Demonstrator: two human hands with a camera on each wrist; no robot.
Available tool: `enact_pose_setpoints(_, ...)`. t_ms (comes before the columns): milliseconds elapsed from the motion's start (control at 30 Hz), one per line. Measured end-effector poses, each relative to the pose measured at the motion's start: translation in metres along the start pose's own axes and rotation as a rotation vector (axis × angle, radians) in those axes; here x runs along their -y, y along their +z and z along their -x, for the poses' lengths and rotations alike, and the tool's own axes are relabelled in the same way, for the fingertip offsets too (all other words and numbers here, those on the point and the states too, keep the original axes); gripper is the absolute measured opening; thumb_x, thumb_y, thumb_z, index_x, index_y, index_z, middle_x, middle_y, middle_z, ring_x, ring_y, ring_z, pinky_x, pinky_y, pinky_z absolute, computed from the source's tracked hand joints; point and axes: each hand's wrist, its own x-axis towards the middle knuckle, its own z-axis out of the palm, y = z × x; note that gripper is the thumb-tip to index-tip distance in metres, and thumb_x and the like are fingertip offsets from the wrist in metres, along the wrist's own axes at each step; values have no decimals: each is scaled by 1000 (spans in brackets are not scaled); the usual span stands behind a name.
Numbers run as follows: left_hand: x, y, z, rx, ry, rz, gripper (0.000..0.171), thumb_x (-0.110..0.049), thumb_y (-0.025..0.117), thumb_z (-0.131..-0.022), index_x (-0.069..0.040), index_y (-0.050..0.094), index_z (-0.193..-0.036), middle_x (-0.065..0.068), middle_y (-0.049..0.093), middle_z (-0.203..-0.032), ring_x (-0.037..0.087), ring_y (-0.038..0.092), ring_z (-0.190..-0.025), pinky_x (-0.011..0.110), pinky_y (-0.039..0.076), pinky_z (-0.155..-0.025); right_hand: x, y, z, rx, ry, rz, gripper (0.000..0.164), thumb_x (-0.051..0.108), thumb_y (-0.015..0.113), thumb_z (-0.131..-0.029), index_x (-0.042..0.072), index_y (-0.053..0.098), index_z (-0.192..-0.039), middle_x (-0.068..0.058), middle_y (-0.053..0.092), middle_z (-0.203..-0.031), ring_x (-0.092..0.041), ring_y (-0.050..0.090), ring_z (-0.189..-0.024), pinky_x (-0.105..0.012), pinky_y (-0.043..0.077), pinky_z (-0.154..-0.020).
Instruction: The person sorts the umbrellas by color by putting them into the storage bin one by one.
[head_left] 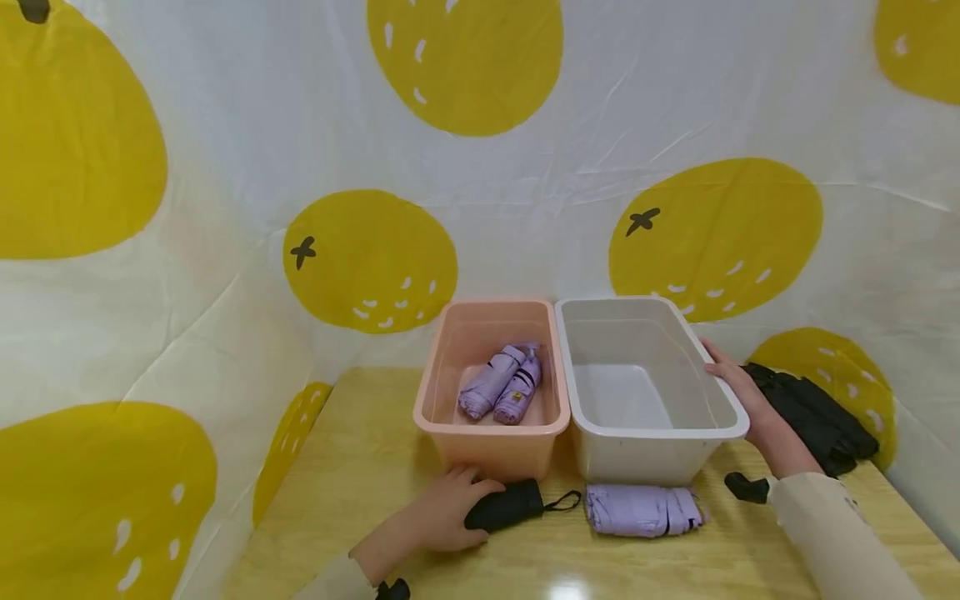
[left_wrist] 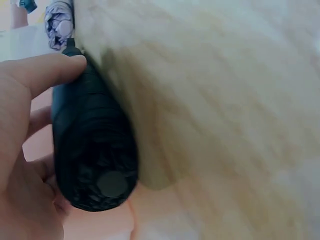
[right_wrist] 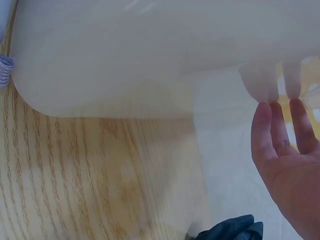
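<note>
The person's left hand (head_left: 450, 512) grips a folded black umbrella (head_left: 504, 507), thumb on one side and fingers on the other. The umbrella is low over the counter (head_left: 330, 492), in front of the peach plastic bin (head_left: 487, 452); whether it touches the wood is hard to tell. Its strap loop (head_left: 564, 501) points toward a folded lavender umbrella (head_left: 637, 510) lying before the white plastic bin (head_left: 637, 458). The right hand (head_left: 742, 392) has its fingers extended, tips against the white bin's right side. Two more lavender umbrellas (head_left: 491, 383) lie side by side inside the peach bin. A black fabric bundle (head_left: 813, 417) sits beyond the right hand.
</note>
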Motion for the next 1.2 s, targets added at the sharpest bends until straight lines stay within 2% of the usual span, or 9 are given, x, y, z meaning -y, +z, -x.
enact_pose_setpoints(233, 8, 10, 7, 55, -15, 96, 69, -52, 73, -81, -36, 44, -141, -1, 47, -129, 15, 46, -113, 37, 42, -96, -5, 0, 3, 30, -18, -28, 58, 9, 27, -106, 23, 4, -158, 15, 57, -129, -10, 62, -104, -31, 54, -82)
enact_pose_setpoints(433, 10, 19, 6, -43, -4, 124, 73, -56, 73, -78, -29, 45, -140, -2, 47, -132, 15, 44, -120, 38, 41, -99, -3, -1, 1, 43, -20, -51, 57, 9, 27, -107, 20, 3, -158, 14, 57, -129, -11, 63, -102, -31, 54, -81)
enact_pose_setpoints(533, 11, 19, 3, -58, -3, 111, 72, -57, 73, -78, -27, 47, -139, -2, 48, -132, 16, 45, -120, 38, 42, -98, -2, -1, 0, 37, -24, -67, 58, 9, 27, -107, 19, 2, -158, 13, 58, -128, -11, 63, -101, -32, 54, -80)
enact_pose_setpoints(700, 18, 13, 8, 6, -3, 105, 67, -49, 76, -79, -29, 48, -136, -4, 49, -131, 14, 46, -118, 36, 42, -98, -2, 0, 1, 37, -18, -52, 58, 9, 27, -107, 18, 0, -157, 14, 57, -129, -11, 63, -103, -32, 54, -81)
enact_pose_setpoints(800, 28, 6, 17, 58, -15, 119, 67, -44, 78, -78, -31, 48, -137, -5, 49, -132, 13, 48, -118, 36, 43, -98, -4, -1, 1, 46, -20, -61, 58, 9, 27, -107, 19, 0, -157, 13, 57, -129, -11, 62, -104, -32, 54, -82)
enact_pose_setpoints(900, 40, 1, 31, 80, -36, 138, 66, -40, 79, -79, -33, 48, -137, -3, 50, -134, 17, 50, -119, 40, 44, -97, -4, -2, 3, 47, -23, -81, 58, 8, 26, -106, 21, 2, -158, 14, 58, -128, -11, 63, -102, -32, 54, -81)
enact_pose_setpoints(1200, 83, -11, 81, 47, -179, 184, 65, -32, 79, -81, -34, 48, -138, -5, 51, -134, 20, 51, -118, 47, 44, -96, -4, -3, 0, 67, -15, -113, 58, 7, 25, -106, 23, 2, -158, 14, 58, -128, -12, 63, -104, -32, 54, -82)
